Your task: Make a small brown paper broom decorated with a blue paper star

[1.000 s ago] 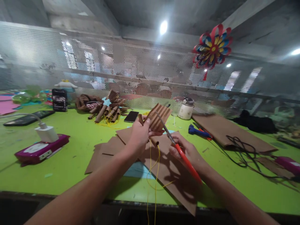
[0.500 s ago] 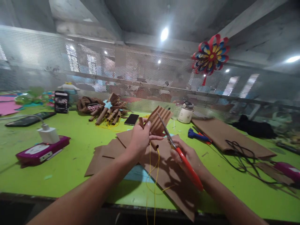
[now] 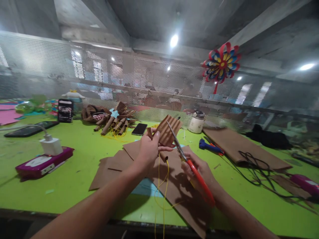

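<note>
I note a green worktop (image 3: 74,172) carrying flat brown sheets (image 3: 179,189). Above them, my left hand (image 3: 148,151) has its grip closed on a pleated card (image 3: 168,132), already folded. The right hand (image 3: 200,169) has its grip wrapped round red scissors (image 3: 189,162), blades at the card; no cut visible. A yellow cord (image 3: 164,181) hangs below. No legible writing.

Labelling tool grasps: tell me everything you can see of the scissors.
The scissors have long orange-red handles, plastic by the look, and slim grey metal blades. The right hand grips the handles. The blades point up and away, close together, tips at the edge of the pleated brown paper held in the left hand, above the green table. Whether they touch it is unclear.
</note>
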Demonstrator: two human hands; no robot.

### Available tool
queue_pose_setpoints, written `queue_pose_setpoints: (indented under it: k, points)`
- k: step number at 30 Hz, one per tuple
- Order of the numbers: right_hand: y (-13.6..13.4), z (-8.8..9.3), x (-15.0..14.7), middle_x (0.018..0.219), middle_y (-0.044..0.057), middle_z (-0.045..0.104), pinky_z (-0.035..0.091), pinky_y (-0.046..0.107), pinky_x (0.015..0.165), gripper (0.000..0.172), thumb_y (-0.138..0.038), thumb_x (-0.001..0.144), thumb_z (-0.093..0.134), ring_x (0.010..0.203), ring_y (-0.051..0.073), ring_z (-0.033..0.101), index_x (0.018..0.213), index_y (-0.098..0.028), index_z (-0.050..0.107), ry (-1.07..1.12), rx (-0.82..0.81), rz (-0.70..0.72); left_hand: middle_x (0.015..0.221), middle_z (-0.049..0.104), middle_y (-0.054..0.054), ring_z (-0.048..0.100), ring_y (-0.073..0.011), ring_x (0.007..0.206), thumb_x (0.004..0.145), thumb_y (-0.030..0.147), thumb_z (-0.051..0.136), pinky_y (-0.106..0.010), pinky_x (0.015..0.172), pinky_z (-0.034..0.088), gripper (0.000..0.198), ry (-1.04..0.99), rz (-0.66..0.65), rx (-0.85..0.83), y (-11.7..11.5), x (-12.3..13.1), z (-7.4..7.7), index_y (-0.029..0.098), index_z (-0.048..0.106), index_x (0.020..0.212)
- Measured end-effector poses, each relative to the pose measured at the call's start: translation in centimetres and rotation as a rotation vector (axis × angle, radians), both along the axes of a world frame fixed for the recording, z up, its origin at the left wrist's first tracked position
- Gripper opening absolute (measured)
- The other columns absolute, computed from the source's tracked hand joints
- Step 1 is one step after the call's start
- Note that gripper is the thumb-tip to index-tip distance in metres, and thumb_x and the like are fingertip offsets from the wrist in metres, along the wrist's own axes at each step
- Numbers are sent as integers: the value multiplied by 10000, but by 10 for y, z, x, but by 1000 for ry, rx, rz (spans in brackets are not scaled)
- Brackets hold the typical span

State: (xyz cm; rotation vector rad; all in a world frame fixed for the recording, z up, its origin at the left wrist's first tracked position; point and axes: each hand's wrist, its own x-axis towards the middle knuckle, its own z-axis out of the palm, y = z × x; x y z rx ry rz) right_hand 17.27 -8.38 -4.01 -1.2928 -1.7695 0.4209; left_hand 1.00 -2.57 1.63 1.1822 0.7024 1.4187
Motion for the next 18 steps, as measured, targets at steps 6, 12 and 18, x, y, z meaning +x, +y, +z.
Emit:
queue_pose_setpoints:
  k: [6, 12, 18]
  points:
    - [3, -10, 1, 596, -19, 483, 351, 210, 452, 353, -474, 806, 483, 495, 108, 444, 1003, -192, 559, 39, 29, -21, 691, 626, -33, 657, -183, 536, 836, 160, 442, -316, 485, 567, 70, -17, -7, 10, -2, 0, 0, 162, 391, 884]
    - [3, -16, 1, 616, -23, 457, 369, 208, 481, 336, -467, 812, 484, 529, 103, 439, 986, -186, 547, 86, 25, -10, 683, 615, -29, 657, -184, 536, 835, 149, 436, -325, 503, 570, 68, -35, -18, 3, -4, 0, 1, 158, 392, 886]
    - [0, -11, -2, 610, -18, 467, 366, 205, 457, 350, -477, 806, 493, 505, 92, 416, 958, -167, 551, 135, -25, -11, 677, 600, -30, 665, -204, 554, 826, 150, 453, -316, 504, 568, 80, -50, -64, -15, -1, -3, -1, 152, 395, 882]
